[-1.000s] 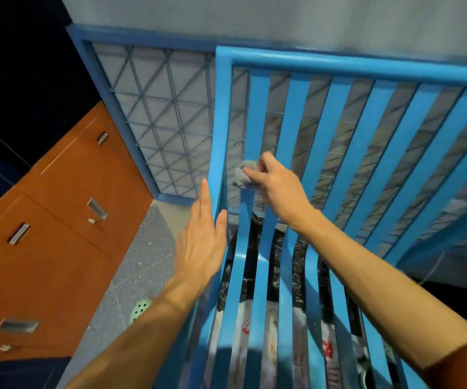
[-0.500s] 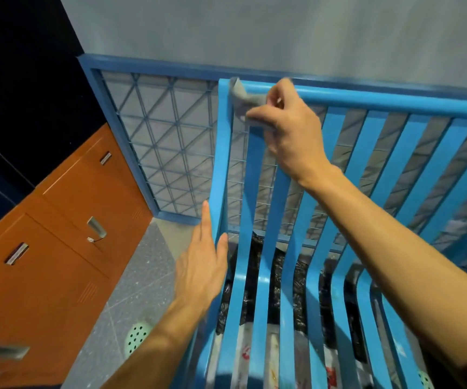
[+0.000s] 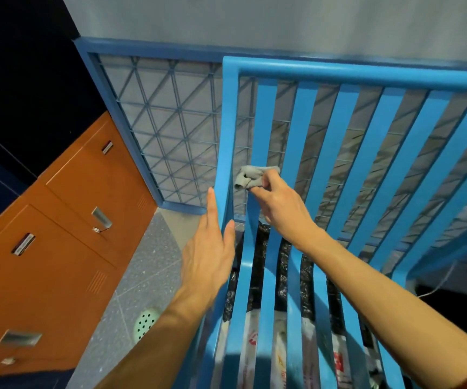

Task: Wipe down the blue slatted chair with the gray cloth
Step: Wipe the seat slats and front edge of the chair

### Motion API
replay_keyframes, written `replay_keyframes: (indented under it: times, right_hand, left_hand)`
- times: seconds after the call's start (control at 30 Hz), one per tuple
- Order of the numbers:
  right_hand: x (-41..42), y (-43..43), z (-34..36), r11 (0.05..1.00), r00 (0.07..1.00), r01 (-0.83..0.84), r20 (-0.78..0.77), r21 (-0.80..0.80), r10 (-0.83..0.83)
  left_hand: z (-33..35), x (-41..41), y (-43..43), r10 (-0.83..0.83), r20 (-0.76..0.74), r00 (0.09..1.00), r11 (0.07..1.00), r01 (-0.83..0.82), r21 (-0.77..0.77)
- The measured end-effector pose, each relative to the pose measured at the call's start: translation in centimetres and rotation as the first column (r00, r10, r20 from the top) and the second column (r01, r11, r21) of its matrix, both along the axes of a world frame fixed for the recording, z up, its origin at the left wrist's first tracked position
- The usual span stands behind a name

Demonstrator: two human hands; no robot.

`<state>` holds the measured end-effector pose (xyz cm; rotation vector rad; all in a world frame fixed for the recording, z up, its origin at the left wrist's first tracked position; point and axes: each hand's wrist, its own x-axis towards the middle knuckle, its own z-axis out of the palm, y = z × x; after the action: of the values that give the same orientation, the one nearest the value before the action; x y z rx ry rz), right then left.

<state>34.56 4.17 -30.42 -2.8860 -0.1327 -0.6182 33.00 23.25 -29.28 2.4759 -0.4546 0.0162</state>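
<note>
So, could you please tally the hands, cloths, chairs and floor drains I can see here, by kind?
hands: 2, the left hand and the right hand
gray cloth: 1
blue slatted chair: 1
green floor drain: 1
Total: 5

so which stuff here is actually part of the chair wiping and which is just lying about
In the job: blue slatted chair; gray cloth; right hand gripping the cloth; left hand flat against the chair's side post.
Just around: orange cabinets; blue mesh panel; green floor drain; bags under the seat.
</note>
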Motion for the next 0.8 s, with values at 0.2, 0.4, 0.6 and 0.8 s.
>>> replay_keyframes:
  times: [0.2,0.4,0.6,0.8]
  right_hand:
    - [0.3,-0.2,-1.7,0.999,0.996,0.008,-0.09,0.036,-0.005]
    - [-1.5,1.5,-6.2,0.994,0.934,0.068,-0.356,0.083,-0.034]
    - [-3.1,3.3,-9.4,0.988,0.862,0.143,-0.499,0.066,-0.091]
    - [-4.1,4.4,-12.0,0.976,0.827,0.191,-0.552,0.102,-0.104]
  left_hand:
    - [-0.1,0.2,-0.1,0.013,0.011,1.0,0.999,-0.014,0.04]
    - [-0.2,0.4,-0.2,0.025,0.025,0.999,0.999,-0.026,0.036]
    - [-0.7,0.4,0.0,0.057,-0.004,0.998,0.997,-0.057,0.051]
    - [-0.4,0.5,-0.1,0.058,0.001,0.998,0.997,-0.058,0.051]
